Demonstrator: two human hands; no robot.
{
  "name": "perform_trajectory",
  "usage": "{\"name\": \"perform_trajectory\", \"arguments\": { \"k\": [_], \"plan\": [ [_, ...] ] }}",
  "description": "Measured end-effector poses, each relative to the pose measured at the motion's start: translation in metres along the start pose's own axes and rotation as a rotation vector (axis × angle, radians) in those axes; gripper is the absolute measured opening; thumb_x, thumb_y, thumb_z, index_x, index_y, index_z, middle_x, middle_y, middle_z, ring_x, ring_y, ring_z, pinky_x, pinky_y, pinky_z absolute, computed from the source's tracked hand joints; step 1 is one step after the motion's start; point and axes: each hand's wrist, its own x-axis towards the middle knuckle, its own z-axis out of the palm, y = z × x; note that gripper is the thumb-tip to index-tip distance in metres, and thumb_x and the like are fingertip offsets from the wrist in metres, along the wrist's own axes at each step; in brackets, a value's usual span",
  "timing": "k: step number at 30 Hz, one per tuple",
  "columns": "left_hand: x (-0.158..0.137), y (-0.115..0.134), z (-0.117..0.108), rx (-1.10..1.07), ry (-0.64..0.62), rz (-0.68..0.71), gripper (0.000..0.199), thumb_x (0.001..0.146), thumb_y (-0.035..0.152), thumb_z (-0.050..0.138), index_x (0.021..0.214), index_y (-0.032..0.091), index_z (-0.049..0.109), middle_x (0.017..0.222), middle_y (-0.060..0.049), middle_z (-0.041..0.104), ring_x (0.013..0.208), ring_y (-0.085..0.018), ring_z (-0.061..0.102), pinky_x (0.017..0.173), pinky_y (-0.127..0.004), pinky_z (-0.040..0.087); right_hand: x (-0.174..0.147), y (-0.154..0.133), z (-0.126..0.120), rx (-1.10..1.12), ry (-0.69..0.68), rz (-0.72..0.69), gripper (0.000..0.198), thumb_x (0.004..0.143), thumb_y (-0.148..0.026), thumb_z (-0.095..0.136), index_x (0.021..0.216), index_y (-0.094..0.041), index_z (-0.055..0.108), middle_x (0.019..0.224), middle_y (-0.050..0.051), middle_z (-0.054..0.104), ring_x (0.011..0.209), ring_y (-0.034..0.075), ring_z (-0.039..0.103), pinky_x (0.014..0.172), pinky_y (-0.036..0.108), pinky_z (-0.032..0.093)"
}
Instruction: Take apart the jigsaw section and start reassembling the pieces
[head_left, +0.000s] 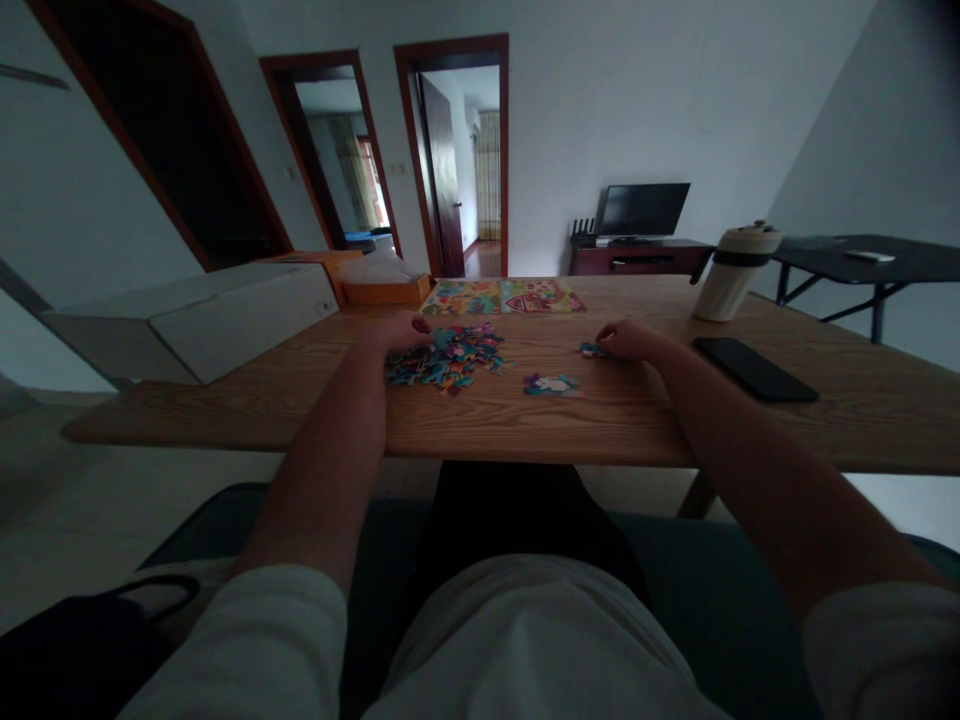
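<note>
A heap of colourful jigsaw puzzle pieces (454, 358) lies on the wooden table in front of me. My left hand (403, 331) is at the heap's left edge, fingers curled together; whatever is between them is hidden. To the right, my right hand (627, 341) rests low over the table with bent fingers closed at a small teal puzzle piece (590, 349). Nearer to me, between the hands, a few joined pieces (551, 384) form a small patch with a white figure on purple and teal. Behind the heap lies a flat, colourful picture sheet (501, 297).
A long white box (240, 312) and an orange open box (386, 288) with clear plastic stand at the left. On the right are a black phone (754, 368) and a cream bottle (735, 275). The wooden table's front edge (525, 458) runs close to my lap.
</note>
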Motion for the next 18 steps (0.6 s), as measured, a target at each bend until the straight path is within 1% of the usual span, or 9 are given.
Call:
{"name": "perform_trajectory", "arguments": {
  "k": [3, 5, 6, 9, 13, 15, 18],
  "plan": [
    [-0.004, 0.010, -0.006, -0.116, 0.083, 0.061, 0.033, 0.080, 0.040, 0.076, 0.104, 0.018, 0.074, 0.103, -0.007, 0.077, 0.092, -0.023, 0.070, 0.076, -0.027, 0.053, 0.000, -0.001, 0.000, -0.010, 0.003, -0.010, 0.019, 0.085, -0.027, 0.077, 0.101, -0.019, 0.082, 0.102, 0.012, 0.078, 0.093, 0.026, 0.072, 0.083, 0.030, 0.052],
    [-0.007, 0.026, -0.006, -0.202, 0.113, 0.135, 0.037, 0.084, 0.041, 0.073, 0.111, 0.017, 0.073, 0.103, -0.008, 0.076, 0.092, -0.022, 0.070, 0.078, -0.030, 0.054, 0.000, -0.001, 0.001, -0.017, -0.009, -0.014, 0.019, 0.087, -0.027, 0.075, 0.102, -0.018, 0.081, 0.105, 0.012, 0.078, 0.092, 0.025, 0.072, 0.082, 0.030, 0.052],
    [-0.007, 0.037, -0.004, -0.234, 0.106, 0.180, 0.038, 0.085, 0.041, 0.072, 0.115, 0.017, 0.072, 0.104, -0.009, 0.076, 0.093, -0.022, 0.070, 0.080, -0.031, 0.054, 0.000, -0.002, 0.001, -0.017, -0.014, -0.009, 0.019, 0.089, -0.027, 0.073, 0.103, -0.017, 0.081, 0.105, 0.012, 0.078, 0.090, 0.025, 0.072, 0.080, 0.030, 0.052],
    [-0.008, 0.076, 0.008, -0.245, 0.014, 0.321, 0.039, 0.088, 0.036, 0.070, 0.122, 0.018, 0.069, 0.105, -0.009, 0.076, 0.095, -0.022, 0.070, 0.083, -0.033, 0.054, -0.003, -0.004, 0.001, -0.016, -0.008, -0.003, 0.020, 0.090, -0.029, 0.072, 0.105, -0.017, 0.080, 0.104, 0.013, 0.078, 0.088, 0.025, 0.072, 0.077, 0.030, 0.053],
    [-0.006, 0.122, 0.026, -0.222, -0.089, 0.446, 0.036, 0.088, 0.032, 0.071, 0.120, 0.016, 0.070, 0.104, -0.009, 0.077, 0.090, -0.021, 0.071, 0.079, -0.032, 0.054, -0.009, -0.010, -0.002, 0.044, 0.005, -0.067, 0.017, 0.088, -0.029, 0.076, 0.102, -0.018, 0.078, 0.102, 0.011, 0.077, 0.088, 0.024, 0.071, 0.076, 0.029, 0.052],
    [-0.004, 0.138, 0.035, -0.234, -0.119, 0.471, 0.033, 0.087, 0.030, 0.072, 0.117, 0.015, 0.071, 0.105, -0.010, 0.077, 0.092, -0.021, 0.070, 0.079, -0.032, 0.053, -0.012, -0.013, -0.003, 0.125, -0.003, -0.116, 0.018, 0.089, -0.030, 0.076, 0.103, -0.019, 0.077, 0.101, 0.010, 0.077, 0.085, 0.022, 0.070, 0.073, 0.027, 0.051],
    [-0.002, 0.151, 0.050, -0.302, -0.144, 0.466, 0.028, 0.089, 0.027, 0.070, 0.115, 0.015, 0.071, 0.107, -0.011, 0.077, 0.091, -0.020, 0.070, 0.078, -0.031, 0.053, -0.015, -0.016, -0.004, 0.262, -0.022, -0.173, 0.020, 0.091, -0.032, 0.075, 0.107, -0.020, 0.074, 0.097, 0.008, 0.076, 0.080, 0.019, 0.068, 0.067, 0.025, 0.050]
  ]
}}
